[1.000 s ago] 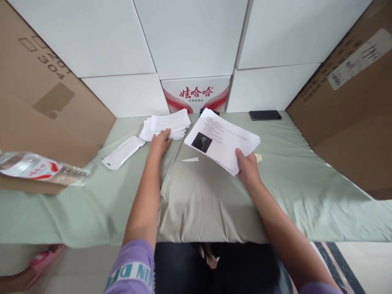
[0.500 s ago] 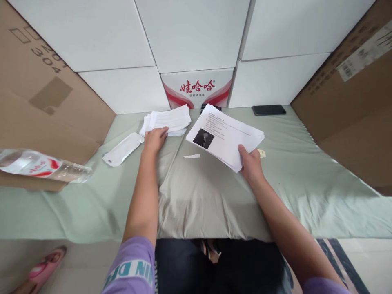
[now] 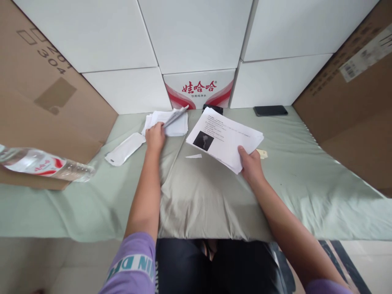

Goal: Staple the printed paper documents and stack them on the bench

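My left hand pinches a folded white sheet and lifts its edge off a small pile of white papers at the back of the green cloth. My right hand grips the near corner of a stack of printed pages, whose top page shows text and a dark photo. The stack is raised slightly above the cloth, right of the small pile.
A white envelope lies left of my left hand. A paper scrap and a small tan tag lie on the cloth. A water bottle lies at far left. A black phone rests at the back. Cardboard boxes and white boxes enclose the space.
My left hand went from resting flat on the small pile to pinching its top sheet and lifting it. My right hand kept hold of the printed stack.
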`<state>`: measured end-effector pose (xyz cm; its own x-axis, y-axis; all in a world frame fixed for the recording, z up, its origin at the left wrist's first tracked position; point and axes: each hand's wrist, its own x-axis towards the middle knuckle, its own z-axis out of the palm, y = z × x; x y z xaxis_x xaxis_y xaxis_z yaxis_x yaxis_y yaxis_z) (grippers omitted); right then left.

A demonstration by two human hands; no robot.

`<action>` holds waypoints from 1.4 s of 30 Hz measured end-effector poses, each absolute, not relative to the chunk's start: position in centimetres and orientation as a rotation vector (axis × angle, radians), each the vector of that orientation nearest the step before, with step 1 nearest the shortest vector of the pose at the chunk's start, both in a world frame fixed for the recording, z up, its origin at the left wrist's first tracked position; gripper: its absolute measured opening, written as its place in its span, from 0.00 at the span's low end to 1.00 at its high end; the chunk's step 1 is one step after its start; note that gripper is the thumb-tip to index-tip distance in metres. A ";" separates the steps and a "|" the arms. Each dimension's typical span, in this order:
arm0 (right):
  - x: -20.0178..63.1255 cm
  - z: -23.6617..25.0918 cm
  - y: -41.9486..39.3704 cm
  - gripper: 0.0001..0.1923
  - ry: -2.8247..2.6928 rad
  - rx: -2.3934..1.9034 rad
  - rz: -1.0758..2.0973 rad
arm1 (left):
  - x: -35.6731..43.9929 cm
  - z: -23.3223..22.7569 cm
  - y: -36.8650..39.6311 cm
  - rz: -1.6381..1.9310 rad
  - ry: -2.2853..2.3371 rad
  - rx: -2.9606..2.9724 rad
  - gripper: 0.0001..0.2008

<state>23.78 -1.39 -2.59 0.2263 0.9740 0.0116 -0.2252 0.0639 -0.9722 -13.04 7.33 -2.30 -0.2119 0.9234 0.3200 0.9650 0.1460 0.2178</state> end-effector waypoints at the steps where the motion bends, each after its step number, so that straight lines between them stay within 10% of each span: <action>1: 23.7 -2.6 -1.4 0.24 -0.887 -1.102 1.127 | -13.0 -2.3 7.3 -0.580 -2.296 -1.917 0.25; 42: 22.8 -2.9 -2.0 0.22 -0.869 -1.092 1.208 | -12.6 -2.5 7.0 -0.766 -2.243 -2.024 0.21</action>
